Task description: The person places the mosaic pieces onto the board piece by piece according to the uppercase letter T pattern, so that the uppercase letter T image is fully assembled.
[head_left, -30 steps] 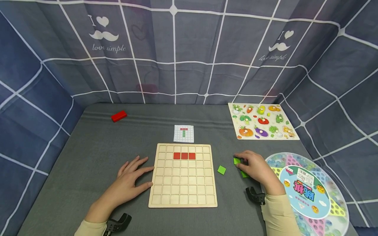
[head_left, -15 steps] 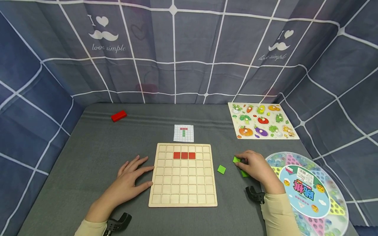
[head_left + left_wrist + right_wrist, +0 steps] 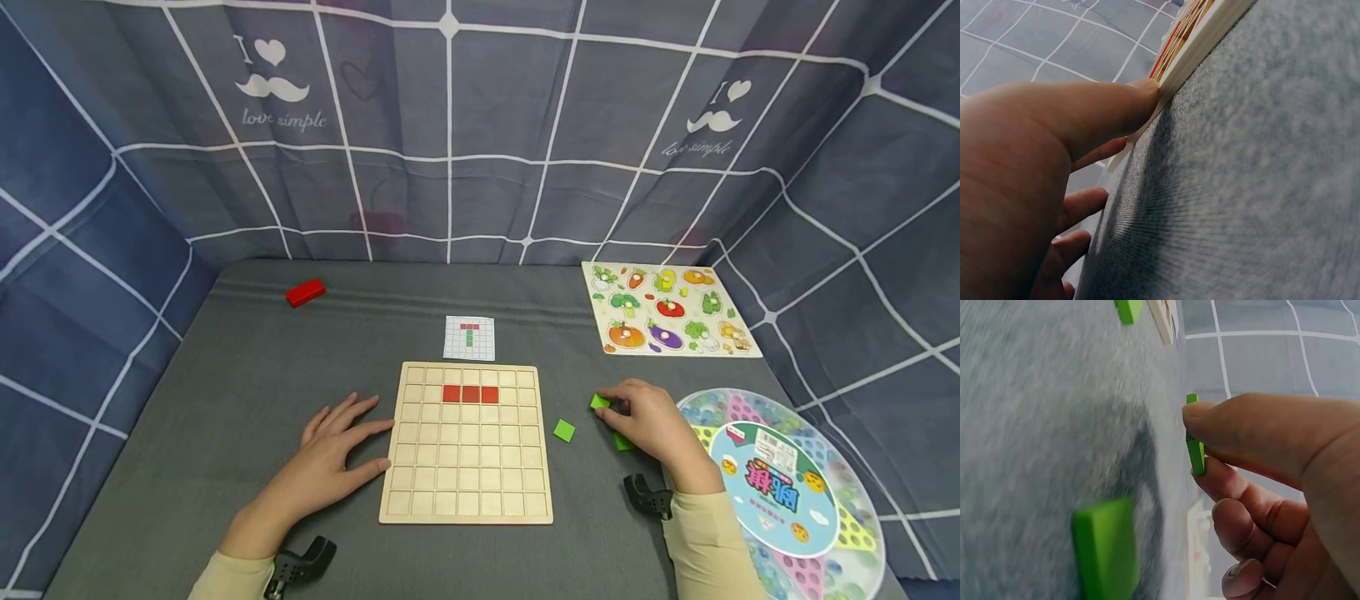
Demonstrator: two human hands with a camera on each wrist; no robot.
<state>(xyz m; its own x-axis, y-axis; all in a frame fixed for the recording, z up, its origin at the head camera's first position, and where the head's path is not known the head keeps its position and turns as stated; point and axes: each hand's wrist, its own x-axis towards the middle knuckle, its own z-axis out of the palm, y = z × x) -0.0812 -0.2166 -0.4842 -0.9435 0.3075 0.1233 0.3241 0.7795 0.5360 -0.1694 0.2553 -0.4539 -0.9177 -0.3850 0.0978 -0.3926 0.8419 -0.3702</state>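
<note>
Right of the board (image 3: 467,457), your right hand (image 3: 651,421) pinches a green tile (image 3: 599,402): likely the pick-up step. Your left hand (image 3: 328,458), fingers spread, touches the board's left edge. The next move probably calls for a steady carry boardward.

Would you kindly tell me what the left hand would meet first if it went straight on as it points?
Most likely the wooden grid board, whose left edge the left hand seems to be touching.

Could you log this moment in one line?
right hand: pinches green square tile | left hand: touches pale wooden grid board | on board: three red square tiles in a row
</note>
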